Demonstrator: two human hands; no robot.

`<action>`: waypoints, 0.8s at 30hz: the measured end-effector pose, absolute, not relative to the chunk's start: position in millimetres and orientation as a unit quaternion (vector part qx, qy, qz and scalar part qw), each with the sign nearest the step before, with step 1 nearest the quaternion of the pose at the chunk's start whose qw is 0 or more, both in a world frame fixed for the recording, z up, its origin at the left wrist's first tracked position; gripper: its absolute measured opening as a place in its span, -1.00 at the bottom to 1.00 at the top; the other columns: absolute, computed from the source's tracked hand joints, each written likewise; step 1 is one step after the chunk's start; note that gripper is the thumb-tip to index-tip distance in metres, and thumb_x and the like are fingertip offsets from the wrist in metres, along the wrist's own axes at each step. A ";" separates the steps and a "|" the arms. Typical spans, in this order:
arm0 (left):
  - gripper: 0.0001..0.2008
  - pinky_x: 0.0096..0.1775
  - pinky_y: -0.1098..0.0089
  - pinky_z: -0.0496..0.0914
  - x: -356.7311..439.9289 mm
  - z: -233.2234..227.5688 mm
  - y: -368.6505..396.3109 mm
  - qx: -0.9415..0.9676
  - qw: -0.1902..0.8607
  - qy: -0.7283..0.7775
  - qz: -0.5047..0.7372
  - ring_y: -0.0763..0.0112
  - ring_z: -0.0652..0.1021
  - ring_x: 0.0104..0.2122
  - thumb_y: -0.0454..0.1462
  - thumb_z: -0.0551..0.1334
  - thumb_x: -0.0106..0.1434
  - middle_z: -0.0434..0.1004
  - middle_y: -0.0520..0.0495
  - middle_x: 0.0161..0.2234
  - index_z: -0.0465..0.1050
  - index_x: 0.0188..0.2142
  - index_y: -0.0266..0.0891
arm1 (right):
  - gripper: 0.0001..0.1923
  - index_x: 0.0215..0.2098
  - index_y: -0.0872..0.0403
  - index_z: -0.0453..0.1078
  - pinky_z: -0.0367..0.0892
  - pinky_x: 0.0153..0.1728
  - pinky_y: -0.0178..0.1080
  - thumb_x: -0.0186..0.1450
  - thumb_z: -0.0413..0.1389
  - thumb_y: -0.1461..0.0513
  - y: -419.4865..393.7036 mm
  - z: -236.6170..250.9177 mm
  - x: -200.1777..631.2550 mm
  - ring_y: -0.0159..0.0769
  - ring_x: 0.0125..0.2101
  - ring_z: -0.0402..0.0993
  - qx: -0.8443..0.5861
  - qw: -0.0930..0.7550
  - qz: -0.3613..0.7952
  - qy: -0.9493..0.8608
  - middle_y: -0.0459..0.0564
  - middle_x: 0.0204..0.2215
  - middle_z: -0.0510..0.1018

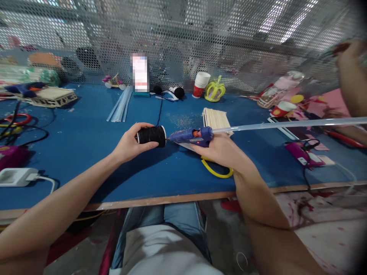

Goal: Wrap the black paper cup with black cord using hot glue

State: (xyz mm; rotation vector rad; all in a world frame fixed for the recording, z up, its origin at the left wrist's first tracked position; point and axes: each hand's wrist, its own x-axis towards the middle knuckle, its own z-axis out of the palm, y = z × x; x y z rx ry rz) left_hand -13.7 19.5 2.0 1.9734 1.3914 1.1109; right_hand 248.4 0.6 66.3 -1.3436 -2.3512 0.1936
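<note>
Glue gun in right hand, nozzle pointing left, touching spool end (spool lies sideways, gripped by left hand).

Black spool in left hand; blue glue gun with orange trigger, clear stick. Blue table, pale wooden edge. Far: silver perforated mesh, yellow-green crown, red-and-white cup. Right: pink sheet, magenta box. Near: yellow loop.
</note>
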 end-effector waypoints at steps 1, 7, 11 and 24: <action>-0.48 -0.23 0.32 0.36 -13.7 1.8 19.6 0.722 0.237 0.507 0.407 0.30 0.46 -0.24 -0.08 0.34 -0.02 0.44 -0.04 -0.21 0.35 -0.08 -0.20 | -0.83 -0.43 0.07 0.41 0.20 -0.42 -0.29 0.19 0.09 0.14 0.9 66.1 248.5 -0.28 -0.47 0.41 -0.484 0.213 0.069 -0.846 -0.06 -0.53 0.50; -0.47 -0.20 0.29 0.36 -14.5 0.0 19.6 0.740 0.207 0.491 0.410 0.27 0.45 -0.20 -0.09 0.35 -0.02 0.43 -0.06 -0.19 0.33 -0.06 -0.19 | -0.75 -0.57 0.08 0.31 0.14 -0.49 -0.30 0.18 0.06 0.10 5.7 63.8 249.9 -0.35 -0.57 0.33 -0.482 0.214 0.061 -0.847 -0.08 -0.63 0.42; -0.47 -0.16 0.27 0.36 -14.5 0.2 18.8 0.758 0.186 0.477 0.404 0.27 0.45 -0.18 -0.10 0.35 -0.01 0.42 -0.08 -0.15 0.33 -0.06 -0.20 | -0.78 -0.46 0.08 0.38 0.16 -0.45 -0.30 0.18 0.06 0.10 6.9 63.0 250.1 -0.33 -0.50 0.37 -0.468 0.242 0.072 -0.847 -0.05 -0.53 0.49; -0.51 -0.07 0.21 0.34 -11.4 4.7 15.5 0.798 0.147 0.434 0.392 0.24 0.42 -0.11 -0.12 0.34 0.00 0.39 -0.09 -0.13 0.32 -0.07 -0.16 | -0.78 -0.50 0.10 0.37 0.17 -0.45 -0.29 0.18 0.06 0.11 11.5 61.3 249.3 -0.33 -0.51 0.36 -0.487 0.254 0.087 -0.831 -0.05 -0.56 0.47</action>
